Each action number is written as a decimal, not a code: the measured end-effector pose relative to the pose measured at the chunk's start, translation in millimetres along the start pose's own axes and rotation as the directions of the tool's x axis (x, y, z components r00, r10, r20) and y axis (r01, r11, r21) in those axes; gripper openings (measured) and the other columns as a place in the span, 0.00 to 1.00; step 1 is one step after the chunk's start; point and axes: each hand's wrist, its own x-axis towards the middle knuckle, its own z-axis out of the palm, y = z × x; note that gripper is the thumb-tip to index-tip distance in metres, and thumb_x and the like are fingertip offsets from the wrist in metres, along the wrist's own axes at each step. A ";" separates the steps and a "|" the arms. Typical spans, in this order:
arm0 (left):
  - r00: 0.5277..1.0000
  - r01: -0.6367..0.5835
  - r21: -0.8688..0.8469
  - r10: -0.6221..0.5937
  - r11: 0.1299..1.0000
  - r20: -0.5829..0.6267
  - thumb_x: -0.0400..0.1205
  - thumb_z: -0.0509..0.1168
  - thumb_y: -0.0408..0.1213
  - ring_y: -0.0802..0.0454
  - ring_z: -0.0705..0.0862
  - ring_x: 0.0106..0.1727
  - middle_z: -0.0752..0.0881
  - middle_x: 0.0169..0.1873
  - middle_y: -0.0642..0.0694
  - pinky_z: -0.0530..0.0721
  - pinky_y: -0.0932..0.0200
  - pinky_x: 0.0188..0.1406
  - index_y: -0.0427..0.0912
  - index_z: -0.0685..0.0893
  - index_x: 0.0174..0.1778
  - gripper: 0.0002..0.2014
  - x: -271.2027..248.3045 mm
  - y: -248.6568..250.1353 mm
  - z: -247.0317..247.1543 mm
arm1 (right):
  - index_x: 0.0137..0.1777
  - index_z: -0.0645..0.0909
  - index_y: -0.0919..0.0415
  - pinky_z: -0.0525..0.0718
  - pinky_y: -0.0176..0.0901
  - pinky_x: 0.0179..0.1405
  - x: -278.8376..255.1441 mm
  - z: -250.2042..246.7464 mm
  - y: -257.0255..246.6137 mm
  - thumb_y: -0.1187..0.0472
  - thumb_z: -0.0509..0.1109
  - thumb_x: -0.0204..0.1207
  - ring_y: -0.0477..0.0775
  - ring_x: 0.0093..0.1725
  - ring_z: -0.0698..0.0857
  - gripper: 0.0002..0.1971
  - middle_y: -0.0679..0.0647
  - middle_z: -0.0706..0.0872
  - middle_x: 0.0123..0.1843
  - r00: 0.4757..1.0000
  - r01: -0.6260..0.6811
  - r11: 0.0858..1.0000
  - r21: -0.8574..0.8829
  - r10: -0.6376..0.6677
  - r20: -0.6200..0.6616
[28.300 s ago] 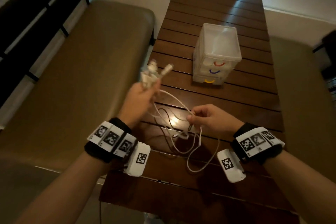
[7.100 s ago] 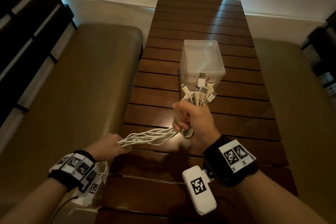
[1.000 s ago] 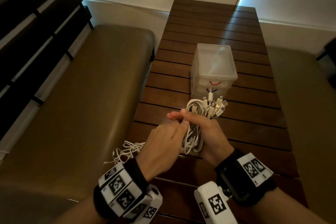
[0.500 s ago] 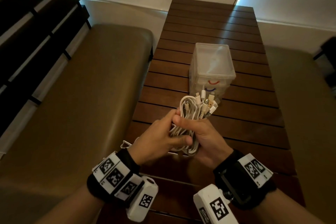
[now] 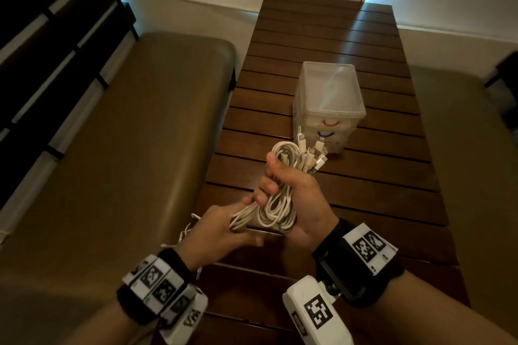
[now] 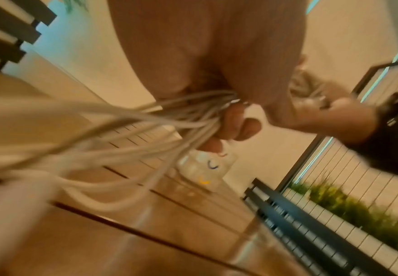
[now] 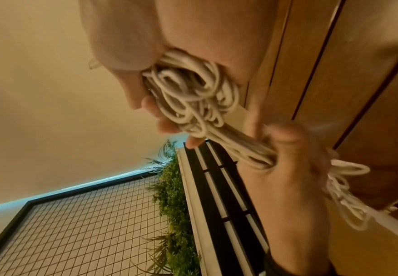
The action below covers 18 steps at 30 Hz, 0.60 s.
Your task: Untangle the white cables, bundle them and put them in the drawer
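Note:
A bundle of white cables (image 5: 276, 206) is coiled in loops above the near part of the table. My right hand (image 5: 291, 193) grips the coil, with the plugs (image 5: 311, 152) sticking out past my thumb. My left hand (image 5: 224, 228) pinches the trailing strands just below and left of the coil; their loose ends (image 5: 186, 228) hang behind that hand. The right wrist view shows the looped cables (image 7: 193, 99) in my palm, and the left wrist view shows the strands (image 6: 132, 123) running into my fingers. The clear plastic drawer unit (image 5: 328, 103) stands just beyond, its drawers shut.
The slatted wooden table (image 5: 322, 36) runs away from me. A brown cushioned bench (image 5: 112, 134) lies along its left side and another seat (image 5: 471, 162) on the right. A dark slatted backrest (image 5: 42, 36) rises at far left.
My left hand has slid down and left from the coil, drawing the trailing strands out below it. The right hand keeps its grip and has lifted slightly toward the drawer unit.

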 end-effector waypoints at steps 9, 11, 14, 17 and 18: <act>0.970 0.242 0.315 -0.237 0.918 -0.054 0.73 0.75 0.54 0.62 0.77 0.26 0.84 0.23 0.51 0.71 0.62 0.28 0.43 0.87 0.30 0.17 2.4 -89.4 -71.0 | 0.31 0.69 0.56 0.70 0.43 0.26 16.5 18.5 9.1 0.57 0.74 0.75 0.50 0.18 0.67 0.17 0.52 0.65 0.21 0.995 0.041 0.985 -0.166 -0.056 -0.086; 0.956 0.291 0.373 -0.278 0.881 -0.088 0.75 0.75 0.49 0.61 0.78 0.25 0.82 0.21 0.58 0.69 0.70 0.25 0.49 0.86 0.28 0.12 -7.2 -99.9 -81.0 | 0.29 0.70 0.55 0.69 0.41 0.23 18.8 22.3 12.5 0.59 0.73 0.76 0.50 0.17 0.66 0.18 0.51 0.65 0.21 0.994 0.045 0.982 -0.182 -0.062 -0.090; 0.936 0.351 0.355 -0.320 0.866 -0.145 0.74 0.76 0.45 0.62 0.82 0.27 0.87 0.27 0.58 0.73 0.71 0.24 0.61 0.89 0.30 0.08 -21.4 -109.6 -90.9 | 0.26 0.73 0.53 0.68 0.39 0.20 20.4 24.0 15.8 0.63 0.73 0.77 0.48 0.17 0.66 0.19 0.50 0.65 0.21 0.995 0.054 0.980 -0.190 -0.068 -0.072; 0.907 0.420 0.240 -0.414 0.875 -0.079 0.77 0.74 0.40 0.64 0.82 0.26 0.88 0.27 0.52 0.76 0.69 0.26 0.58 0.91 0.35 0.08 -33.9 -112.4 -85.8 | 0.25 0.76 0.52 0.68 0.41 0.22 21.3 21.9 19.0 0.65 0.72 0.77 0.48 0.18 0.66 0.19 0.51 0.66 0.21 0.997 0.050 0.973 -0.226 -0.063 -0.051; 0.895 0.440 0.234 -0.443 0.867 -0.044 0.78 0.73 0.39 0.63 0.82 0.26 0.88 0.27 0.53 0.76 0.69 0.27 0.56 0.91 0.37 0.07 -35.6 -113.8 -78.8 | 0.25 0.76 0.53 0.68 0.42 0.23 21.9 20.1 20.8 0.65 0.72 0.78 0.49 0.18 0.66 0.19 0.51 0.66 0.21 0.997 0.046 0.969 -0.242 -0.060 -0.051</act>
